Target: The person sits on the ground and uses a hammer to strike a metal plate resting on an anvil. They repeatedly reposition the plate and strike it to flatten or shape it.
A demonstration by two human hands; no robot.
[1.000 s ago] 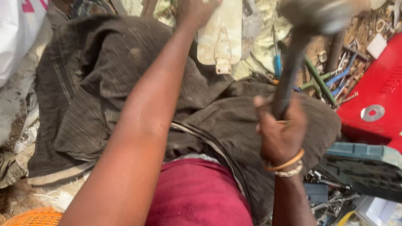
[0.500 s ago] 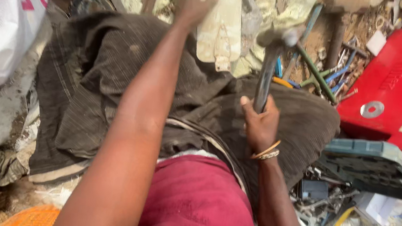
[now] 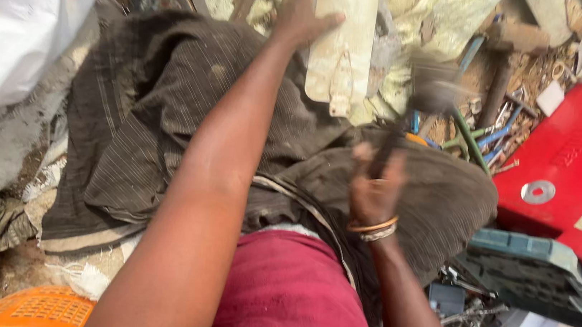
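Two hands: left presses plate, right grips hammer.

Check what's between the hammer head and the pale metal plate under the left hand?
Head view: nothing solid between the blurred hammer head and the pale metal plate; only a strip of pale crumpled sheet beneath.

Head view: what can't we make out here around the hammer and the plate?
- Hammer: the head is smeared by motion blur, so its shape and whether it touches anything is unclear.
- Right hand: blurred; the grip on the handle shows only roughly.
- Pale metal plate: its far end is cut off by the top edge, and the left hand covers one side.
- Small tools beside the red case: too small and cluttered to identify.
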